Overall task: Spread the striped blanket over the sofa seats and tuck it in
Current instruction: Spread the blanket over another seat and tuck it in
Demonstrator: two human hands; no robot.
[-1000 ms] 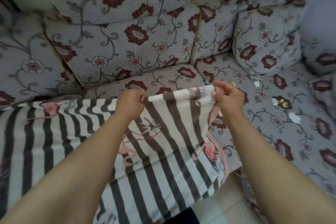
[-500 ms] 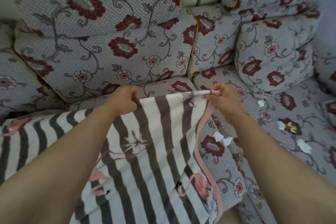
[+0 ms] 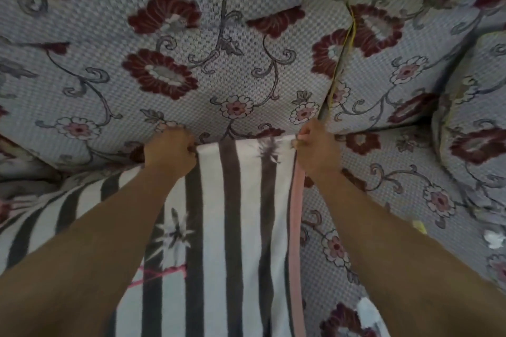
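The striped blanket [image 3: 246, 227], white with dark grey stripes and a pink edge on its right side, lies stretched over the sofa seat [image 3: 383, 200]. Its far edge reaches the crease under the floral back cushion [image 3: 191, 76]. My left hand [image 3: 169, 152] grips that far edge with curled fingers. My right hand [image 3: 317, 149] pinches the blanket's far right corner at the same crease. Both forearms reach forward over the blanket.
A second back cushion [image 3: 397, 68] and a loose floral pillow [image 3: 476, 131] stand to the right. Small white and yellow scraps [image 3: 492, 238] lie on the bare seat at the right. More of the blanket bunches at the left [image 3: 41, 213].
Both hands have carried the blanket's far edge forward to the crease under the back cushion. The camera has moved much closer to the sofa back.
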